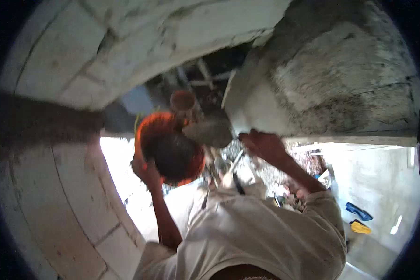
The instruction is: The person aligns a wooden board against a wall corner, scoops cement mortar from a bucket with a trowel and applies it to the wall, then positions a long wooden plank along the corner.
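An orange bucket (148,128) with dark grey mortar (172,156) in it is tilted toward me. My left hand (147,172) is closed on the bucket's near left side. In my right hand (264,145) is a trowel (210,132), held by its handle. Its blade points left and reaches over the bucket's right rim. The blade looks grey and is slightly blurred, so I cannot tell how much mortar lies on it.
A partly plastered wall (336,79) rises at the upper right. Block walls (74,186) stand on the left and across the top. A round reddish container (182,100) lies beyond the bucket. Blue cloth (359,211) and yellow cloth (360,227) lie at the right.
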A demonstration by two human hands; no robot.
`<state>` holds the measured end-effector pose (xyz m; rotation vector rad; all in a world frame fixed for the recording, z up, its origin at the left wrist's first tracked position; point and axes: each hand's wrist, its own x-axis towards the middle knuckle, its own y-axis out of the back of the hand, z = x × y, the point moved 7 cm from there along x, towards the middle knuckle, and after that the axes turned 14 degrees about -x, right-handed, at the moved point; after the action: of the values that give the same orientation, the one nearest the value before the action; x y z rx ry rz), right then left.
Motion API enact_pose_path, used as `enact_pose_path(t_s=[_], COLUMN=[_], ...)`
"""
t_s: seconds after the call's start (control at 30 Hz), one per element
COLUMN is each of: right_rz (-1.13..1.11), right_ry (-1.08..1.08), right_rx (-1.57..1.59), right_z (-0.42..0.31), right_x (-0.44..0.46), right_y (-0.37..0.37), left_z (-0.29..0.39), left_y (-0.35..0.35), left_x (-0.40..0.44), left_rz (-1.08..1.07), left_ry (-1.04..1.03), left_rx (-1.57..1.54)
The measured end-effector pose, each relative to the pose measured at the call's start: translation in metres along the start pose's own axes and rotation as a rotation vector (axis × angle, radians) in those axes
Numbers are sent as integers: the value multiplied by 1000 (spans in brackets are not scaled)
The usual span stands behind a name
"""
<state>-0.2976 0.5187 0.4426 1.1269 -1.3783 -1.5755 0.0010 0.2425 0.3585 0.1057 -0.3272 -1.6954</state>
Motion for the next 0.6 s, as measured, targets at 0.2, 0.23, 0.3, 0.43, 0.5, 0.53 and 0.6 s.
enact_pose_path(t_s=[0.2,0.23,0.3,0.43,0.5,0.53,0.6], right_rz=[176,136,96,62,51,54,54], right_ry=[80,82,78,32,-2,59,119], right_rx=[-138,-224,-313,-461,-451,-422,-396], right_z=[-44,-53,-62,-74,-75,-78,-89], right_x=[20,28,39,56,62,64,61], right_y=[39,41,37,14,1,-7,-36], left_z=[58,68,81,92,100,108,119], left_y=[-12,-9,-15,-16,-15,-17,-23], left_x=[-7,-5,-4,-5,-7,-8,-13], left_rz=[-69,-63,-102,-165,-174,-203,-214], left_ry=[7,9,40,66,63,45,29], left_rx=[-202,-203,-280,-357,-399,-358,-393])
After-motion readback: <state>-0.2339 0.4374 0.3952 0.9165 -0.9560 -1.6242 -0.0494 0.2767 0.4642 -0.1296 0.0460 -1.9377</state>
